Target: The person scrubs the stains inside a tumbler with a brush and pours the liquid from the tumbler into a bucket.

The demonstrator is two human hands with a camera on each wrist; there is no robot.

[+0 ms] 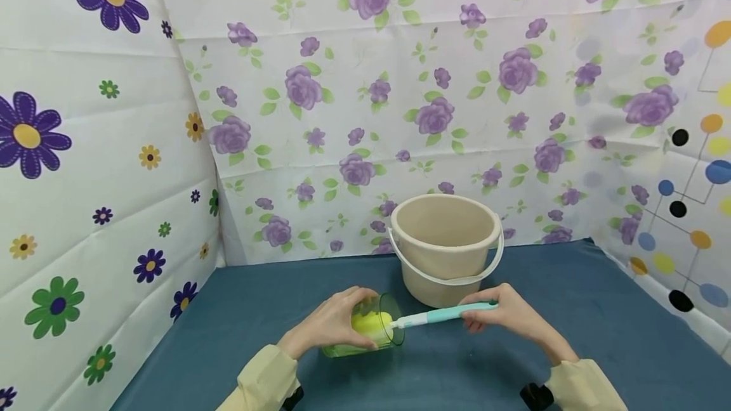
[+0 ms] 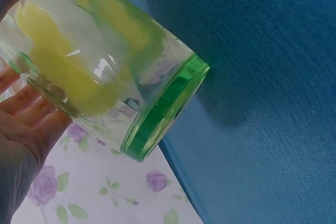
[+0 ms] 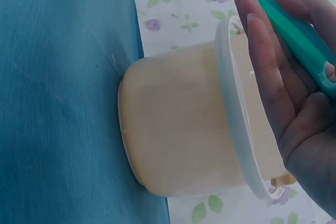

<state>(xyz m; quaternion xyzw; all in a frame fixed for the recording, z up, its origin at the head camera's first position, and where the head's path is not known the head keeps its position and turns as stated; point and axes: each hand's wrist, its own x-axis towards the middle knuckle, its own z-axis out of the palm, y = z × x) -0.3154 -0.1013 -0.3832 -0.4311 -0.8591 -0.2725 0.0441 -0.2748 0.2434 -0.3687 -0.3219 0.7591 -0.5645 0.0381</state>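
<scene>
My left hand point(image 1: 331, 322) grips a clear green-tinted cup point(image 1: 342, 352), tilted over with its mouth toward the right. In the left wrist view, the cup's thick green base point(image 2: 165, 109) hangs above the cloth, the fingers on one side of its wall and the thumb on the other. My right hand point(image 1: 505, 314) holds a cup brush by its teal and white handle point(image 1: 445, 314). The yellow sponge head point(image 1: 371, 323) of that brush is inside the cup, seen through the wall. The right wrist view shows the teal handle point(image 3: 281, 19) lying between thumb and fingers.
A cream bucket point(image 1: 436, 274) with a white handle point(image 1: 457, 281) stands behind the hands, close to the right one. Dark blue cloth point(image 1: 257, 303) covers the table. Flower-patterned sheets point(image 1: 320, 144) hang at the back and left, a dotted one point(image 1: 674, 208) at the right.
</scene>
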